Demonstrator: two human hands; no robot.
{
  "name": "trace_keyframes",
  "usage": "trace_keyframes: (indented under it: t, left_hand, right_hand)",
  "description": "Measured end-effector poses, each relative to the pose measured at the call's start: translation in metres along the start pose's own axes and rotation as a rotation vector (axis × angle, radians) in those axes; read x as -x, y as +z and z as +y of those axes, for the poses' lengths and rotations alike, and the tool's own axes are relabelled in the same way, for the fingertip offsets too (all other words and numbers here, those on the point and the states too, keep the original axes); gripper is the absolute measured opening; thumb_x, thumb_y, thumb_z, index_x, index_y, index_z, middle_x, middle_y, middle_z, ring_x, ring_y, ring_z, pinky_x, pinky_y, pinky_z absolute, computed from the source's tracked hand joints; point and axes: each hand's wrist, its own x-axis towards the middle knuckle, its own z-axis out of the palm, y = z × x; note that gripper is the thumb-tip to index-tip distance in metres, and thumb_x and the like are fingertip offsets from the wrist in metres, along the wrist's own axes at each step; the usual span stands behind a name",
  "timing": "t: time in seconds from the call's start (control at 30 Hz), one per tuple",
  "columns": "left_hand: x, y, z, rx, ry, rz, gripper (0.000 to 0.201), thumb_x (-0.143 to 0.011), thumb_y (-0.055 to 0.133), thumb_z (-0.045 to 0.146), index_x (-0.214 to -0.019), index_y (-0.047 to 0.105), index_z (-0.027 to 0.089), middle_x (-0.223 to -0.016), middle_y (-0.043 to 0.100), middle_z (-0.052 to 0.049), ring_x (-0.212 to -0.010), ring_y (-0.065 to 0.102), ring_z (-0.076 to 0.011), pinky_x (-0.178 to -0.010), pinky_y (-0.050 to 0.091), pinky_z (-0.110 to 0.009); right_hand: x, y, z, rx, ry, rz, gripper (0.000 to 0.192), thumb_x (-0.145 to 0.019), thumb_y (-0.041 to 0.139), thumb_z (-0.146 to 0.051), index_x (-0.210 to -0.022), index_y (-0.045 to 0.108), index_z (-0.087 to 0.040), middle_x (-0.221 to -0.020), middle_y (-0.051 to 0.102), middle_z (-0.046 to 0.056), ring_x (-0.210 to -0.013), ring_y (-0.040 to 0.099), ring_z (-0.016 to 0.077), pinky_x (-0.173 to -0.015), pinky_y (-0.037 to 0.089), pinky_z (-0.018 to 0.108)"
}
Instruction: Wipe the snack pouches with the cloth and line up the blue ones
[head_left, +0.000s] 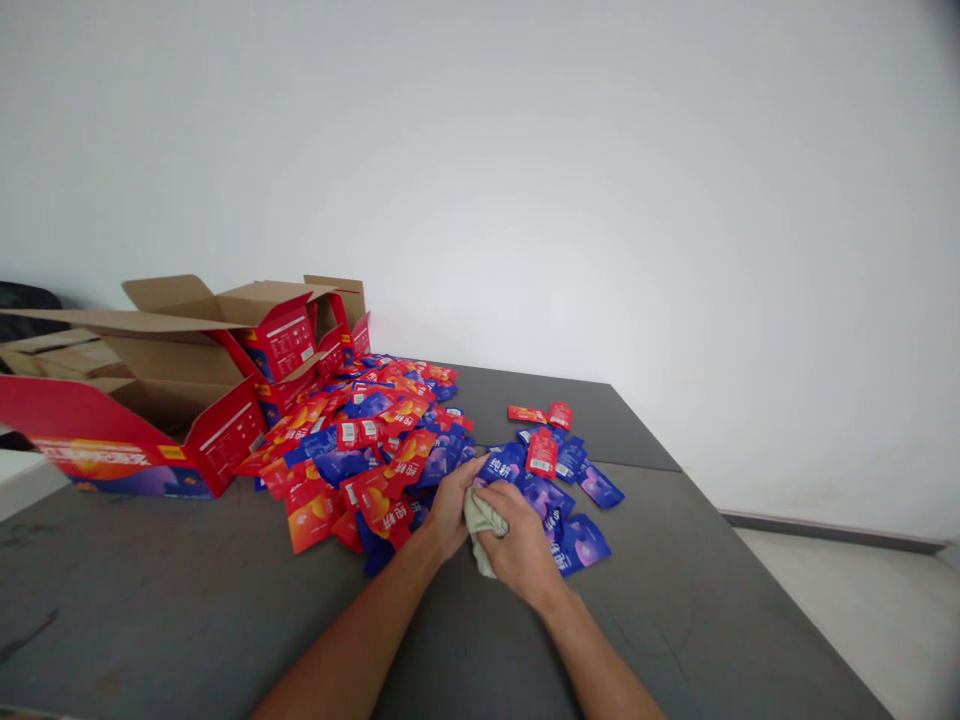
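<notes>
— What are the hands doing?
— The right hand [521,548] is closed around a pale cloth [480,520] on the gray table [187,600]. The left hand [452,510] is right beside it, fingers bent, touching the cloth too.
— What's behind them?
— A big pile of red and blue packets [375,440]. Some blue packets [570,500] lie just past the right hand. Farther back are open red boxes [150,400] and a white wall [600,180].

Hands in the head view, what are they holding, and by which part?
Both the left hand and right hand close on a pale cloth, bunched between them; the exact grip spot is hidden.
</notes>
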Motion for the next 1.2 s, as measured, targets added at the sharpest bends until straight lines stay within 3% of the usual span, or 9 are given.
trace_keyframes:
  t: [0.1,0.23,0.37,0.47,0.67,0.77,0.9,1.03,1.2]
  left_hand:
    - [-0.002,-0.004,-0.003,-0.048,0.043,0.051,0.024,-0.074,0.068,0.023,-0.095,0.073,0.014,-0.085,0.072,-0.005,-0.077,0.065,-0.0165,-0.077,0.049,-0.027]
    - [-0.004,-0.009,-0.007,-0.136,0.154,0.168,0.046,-0.064,0.065,0.009,-0.108,0.071,0.017,-0.096,0.072,-0.003,-0.083,0.065,-0.0147,-0.078,0.047,-0.024]
    - [-0.005,-0.012,0.001,-0.161,0.215,0.268,0.056,-0.061,0.067,0.008,-0.116,0.067,0.02,-0.092,0.07,-0.002,-0.073,0.064,-0.0127,-0.071,0.048,-0.025]
    - [-0.005,-0.014,0.006,-0.144,0.215,0.321,0.063,-0.062,0.07,0.009,-0.123,0.063,0.022,-0.09,0.07,-0.002,-0.073,0.065,-0.0134,-0.071,0.049,-0.026]
    - [-0.001,-0.009,-0.002,-0.216,0.134,0.203,0.026,-0.067,0.073,0.023,-0.091,0.074,0.015,-0.096,0.073,-0.006,-0.093,0.065,-0.0208,-0.084,0.048,-0.03]
    - [0.002,-0.001,-0.009,-0.112,0.073,0.215,0.029,-0.069,0.076,0.041,-0.081,0.072,0.015,-0.084,0.073,-0.005,-0.092,0.065,-0.0236,-0.085,0.049,-0.033]
    - [0.004,0.006,-0.009,0.004,0.038,0.106,0.031,-0.072,0.076,0.039,-0.091,0.072,0.015,-0.088,0.073,-0.005,-0.09,0.066,-0.0209,-0.087,0.049,-0.031]
    - [0.005,0.004,-0.004,-0.003,-0.047,-0.022,0.034,-0.077,0.067,0.03,-0.105,0.073,0.012,-0.096,0.074,-0.01,-0.091,0.068,-0.024,-0.083,0.05,-0.033]
    - [0.006,0.001,-0.004,-0.042,-0.083,-0.051,0.039,-0.075,0.064,0.029,-0.109,0.072,0.01,-0.099,0.074,-0.012,-0.092,0.068,-0.0256,-0.084,0.05,-0.034]
  right_hand:
    - [0.0,-0.001,-0.001,0.008,0.022,0.06,0.048,-0.072,0.057,-0.007,-0.116,0.069,-0.024,-0.116,0.065,0.007,-0.108,0.061,0.0206,-0.098,0.05,0.035]
    - [-0.002,-0.014,0.0,0.033,0.076,0.199,0.039,-0.076,0.057,-0.011,-0.111,0.07,-0.023,-0.114,0.067,0.008,-0.106,0.062,0.0228,-0.097,0.05,0.038]
    - [-0.003,-0.024,0.002,0.058,0.144,0.343,0.033,-0.077,0.058,-0.015,-0.107,0.07,-0.022,-0.111,0.068,0.008,-0.104,0.062,0.0238,-0.094,0.05,0.039]
    - [-0.003,-0.024,0.002,0.046,0.151,0.36,0.033,-0.078,0.057,-0.015,-0.107,0.069,-0.022,-0.111,0.067,0.007,-0.104,0.062,0.0236,-0.095,0.049,0.038]
    - [0.0,-0.015,-0.003,0.0,0.038,0.285,0.039,-0.078,0.055,-0.012,-0.114,0.066,-0.022,-0.117,0.064,0.009,-0.109,0.06,0.0229,-0.098,0.049,0.038]
    - [0.001,-0.012,-0.003,0.022,0.016,0.247,0.044,-0.075,0.056,-0.009,-0.116,0.067,-0.023,-0.119,0.064,0.009,-0.11,0.06,0.0231,-0.099,0.049,0.039]
    - [-0.001,-0.013,0.001,0.054,0.032,0.24,0.044,-0.075,0.056,-0.009,-0.115,0.068,-0.024,-0.119,0.065,0.009,-0.11,0.061,0.0235,-0.099,0.049,0.04]
    - [-0.005,-0.025,0.01,0.126,0.12,0.403,0.039,-0.08,0.056,-0.015,-0.117,0.067,-0.022,-0.119,0.065,0.009,-0.112,0.059,0.0241,-0.102,0.047,0.042]
    - [-0.004,-0.03,0.016,0.164,0.13,0.464,0.04,-0.08,0.057,-0.017,-0.118,0.066,-0.021,-0.121,0.064,0.01,-0.115,0.058,0.0253,-0.104,0.045,0.044]
